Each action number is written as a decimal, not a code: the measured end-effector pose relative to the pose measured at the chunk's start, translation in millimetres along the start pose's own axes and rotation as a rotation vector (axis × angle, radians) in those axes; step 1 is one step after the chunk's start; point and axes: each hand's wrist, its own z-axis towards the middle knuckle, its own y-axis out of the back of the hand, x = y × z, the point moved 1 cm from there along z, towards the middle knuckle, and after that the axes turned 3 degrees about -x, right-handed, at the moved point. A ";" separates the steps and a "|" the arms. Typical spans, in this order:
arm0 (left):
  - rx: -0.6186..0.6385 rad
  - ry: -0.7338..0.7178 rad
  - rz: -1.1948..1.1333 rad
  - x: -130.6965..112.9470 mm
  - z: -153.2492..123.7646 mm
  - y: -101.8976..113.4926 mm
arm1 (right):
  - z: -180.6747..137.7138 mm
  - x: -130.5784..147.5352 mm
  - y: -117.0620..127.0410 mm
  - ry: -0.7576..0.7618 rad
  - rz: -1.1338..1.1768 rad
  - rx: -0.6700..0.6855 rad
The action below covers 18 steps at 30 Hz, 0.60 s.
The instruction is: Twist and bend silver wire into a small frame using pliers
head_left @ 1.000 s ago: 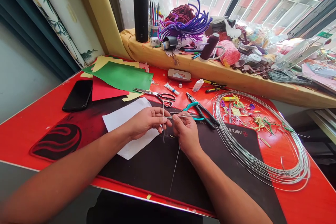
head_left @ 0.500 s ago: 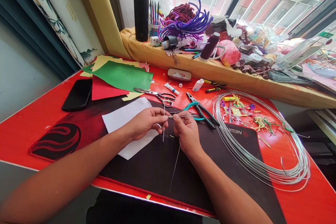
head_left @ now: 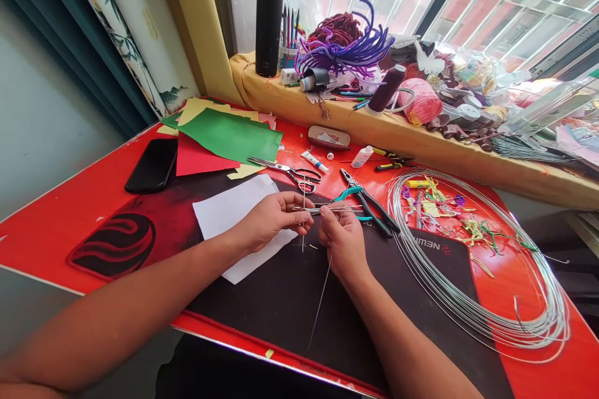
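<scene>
Several thin metal wires (head_left: 317, 210) run level between my two hands, above the black mat. My left hand (head_left: 276, 219) pinches their left part between thumb and fingers, where an upright wire (head_left: 304, 243) crosses them. Closed around the right part is my right hand (head_left: 344, 235), thumb on top. From below it a long thin wire (head_left: 321, 304) trails down towards the mat's front edge. How the wires join at the crossing is too small to make out. Just behind my right hand lie pliers (head_left: 374, 209) with black and teal handles.
White paper (head_left: 224, 218) lies under my left forearm's far side. Scissors (head_left: 299, 176), a glue tube (head_left: 315, 162) and a small white bottle (head_left: 362, 156) sit behind my hands. A large wire coil (head_left: 468, 308) covers the right side. A phone (head_left: 152, 165) lies at left.
The whole view has shifted, so everything appears a little further right. My left fingers have moved slightly along the wires around the crossing; both hands keep their hold.
</scene>
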 end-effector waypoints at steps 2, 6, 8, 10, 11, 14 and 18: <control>-0.009 -0.006 0.012 -0.3 0.5 -0.1 | 0.1 0.5 -0.2 -0.003 0.003 -0.006; -0.023 -0.014 0.065 -0.9 2.2 0.4 | -0.1 0.7 -1.2 -0.010 0.010 0.003; -0.028 -0.015 0.088 -0.2 3.0 1.3 | -0.4 0.4 -1.9 -0.022 0.018 0.008; -0.034 -0.016 0.101 1.2 3.6 2.1 | -0.5 0.0 -2.4 -0.034 0.023 0.007; -0.038 -0.015 0.100 2.2 3.7 2.3 | -0.4 -0.3 -2.6 -0.039 0.023 0.006; -0.055 -0.006 0.068 5.1 3.7 2.0 | 0.0 -1.0 -2.4 -0.044 0.012 0.010; -0.074 -0.014 0.059 5.3 3.4 1.4 | 0.8 -1.9 -1.3 -0.062 0.001 0.026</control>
